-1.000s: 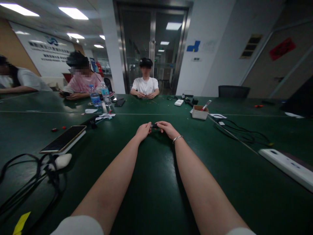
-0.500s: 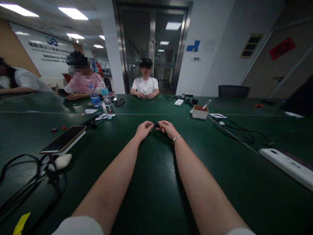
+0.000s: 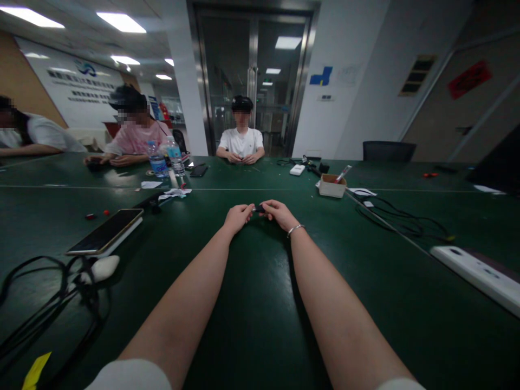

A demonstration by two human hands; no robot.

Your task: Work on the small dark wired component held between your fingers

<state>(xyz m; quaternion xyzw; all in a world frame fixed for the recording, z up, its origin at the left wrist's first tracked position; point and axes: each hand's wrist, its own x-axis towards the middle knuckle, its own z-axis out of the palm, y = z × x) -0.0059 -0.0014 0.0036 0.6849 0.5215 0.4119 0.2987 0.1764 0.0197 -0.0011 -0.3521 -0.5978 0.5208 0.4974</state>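
Observation:
Both my arms reach forward over the dark green table (image 3: 260,303). Between my fingertips is a small black object (image 3: 259,208), with a lighter bit at its left end; its kind is too small to make out. My left hand (image 3: 239,218) pinches the left end between thumb and fingers. On the other side, my right hand (image 3: 279,213) grips the dark part, its fingers closed. A silver bracelet (image 3: 295,230) circles my right wrist. My fingers cover much of the object.
Left lie a phone (image 3: 108,232) on a white box, a pale mouse-shaped thing (image 3: 103,268) and black cables (image 3: 52,303). Rightward are a small box (image 3: 332,188), more cables (image 3: 402,216) and a white power strip (image 3: 479,273). Water bottles (image 3: 158,162) stand farther back; several people sit opposite.
My left fingers have shifted slightly, and a light end of the small black object now shows beside them. My right hand stays nearly still. A person at left has lowered a hand-held dark thing.

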